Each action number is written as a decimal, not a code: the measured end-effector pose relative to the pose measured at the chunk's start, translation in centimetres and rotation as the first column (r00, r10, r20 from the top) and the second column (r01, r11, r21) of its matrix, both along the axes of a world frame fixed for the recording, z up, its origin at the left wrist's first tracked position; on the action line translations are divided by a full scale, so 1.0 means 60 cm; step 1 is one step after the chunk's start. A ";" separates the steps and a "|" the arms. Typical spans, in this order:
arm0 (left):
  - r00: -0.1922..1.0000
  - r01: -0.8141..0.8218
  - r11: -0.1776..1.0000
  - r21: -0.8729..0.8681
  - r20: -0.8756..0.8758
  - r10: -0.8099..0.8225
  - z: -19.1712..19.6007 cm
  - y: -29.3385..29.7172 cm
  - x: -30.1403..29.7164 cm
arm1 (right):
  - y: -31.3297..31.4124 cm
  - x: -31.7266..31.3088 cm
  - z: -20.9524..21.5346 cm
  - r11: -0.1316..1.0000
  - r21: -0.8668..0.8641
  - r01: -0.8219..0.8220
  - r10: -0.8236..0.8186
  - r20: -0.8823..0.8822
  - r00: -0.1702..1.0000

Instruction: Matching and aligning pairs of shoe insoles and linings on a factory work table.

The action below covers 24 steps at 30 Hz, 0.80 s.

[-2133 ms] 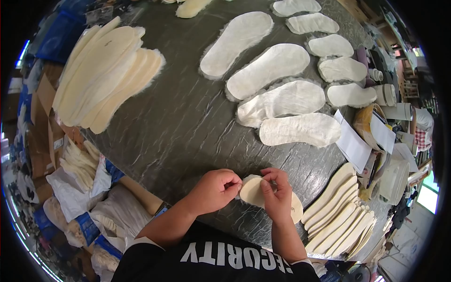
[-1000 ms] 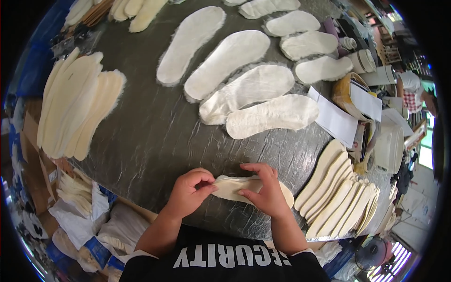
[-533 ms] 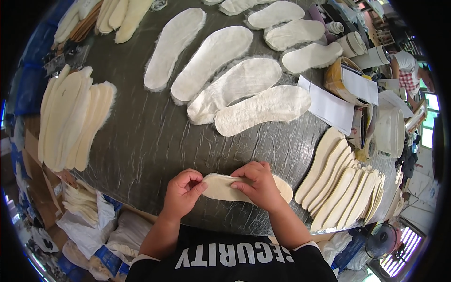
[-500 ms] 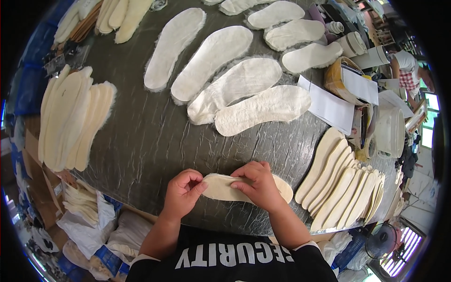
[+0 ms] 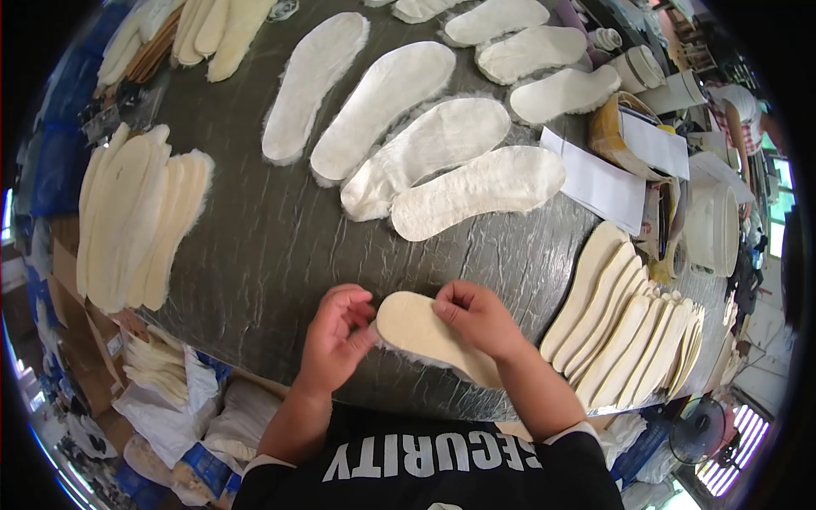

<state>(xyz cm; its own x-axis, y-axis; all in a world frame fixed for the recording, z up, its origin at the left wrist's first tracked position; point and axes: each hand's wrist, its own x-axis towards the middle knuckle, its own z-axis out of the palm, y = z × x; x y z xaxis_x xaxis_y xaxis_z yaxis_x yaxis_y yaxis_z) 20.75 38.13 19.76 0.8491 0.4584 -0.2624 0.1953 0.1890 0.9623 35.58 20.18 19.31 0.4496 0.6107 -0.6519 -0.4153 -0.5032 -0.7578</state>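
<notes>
A cream insole with fluffy pile showing along its near edge is held just above the near part of the table, tilted with its left end farther away. My right hand pinches its far edge, thumb on the top face and fingers curled at the rim; the palm and wrist hide part of the right end. Beside the left end is my left hand, its fingers loosely bent and apart from the thumb. The thumb tip lies close to the insole's edge; whether it touches, I cannot tell.
White fleecy insoles lie spread over the dark table. A fanned row of cream insoles is at the right, and a stack at the left. Paper sheets, a yellow container and a clear tub stand at the right.
The insole has turned, its left end swinging away from me and its right end coming nearer. My left hand has loosened from its left end, while my right hand keeps its pinch.
</notes>
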 end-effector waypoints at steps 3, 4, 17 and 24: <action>0.954 0.140 0.781 0.609 0.127 -0.271 0.058 0.007 0.023 | -0.010 0.022 -0.018 0.999 0.028 0.032 -0.019 -0.364 0.931; 0.905 0.190 0.542 0.819 0.068 -0.420 0.069 0.007 0.024 | -0.011 0.020 -0.023 0.999 0.030 0.044 -0.029 -0.366 0.930; 0.846 0.345 0.562 0.752 0.009 -0.533 0.062 0.000 0.035 | -0.021 -0.033 -0.041 0.972 0.086 0.220 -0.077 -0.764 0.641; 0.805 0.415 0.548 0.726 -0.012 -0.593 0.062 0.001 0.039 | -0.033 -0.044 -0.050 0.986 0.136 0.100 0.004 -0.611 0.792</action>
<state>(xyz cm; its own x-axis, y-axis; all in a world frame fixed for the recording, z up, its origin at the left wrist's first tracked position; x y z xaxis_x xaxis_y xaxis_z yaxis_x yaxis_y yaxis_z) 23.11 38.20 23.47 0.9849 -0.0980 0.1424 -0.1728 -0.5796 0.7963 32.94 18.21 16.30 0.0239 0.7134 -0.7003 -0.8357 -0.3703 -0.4057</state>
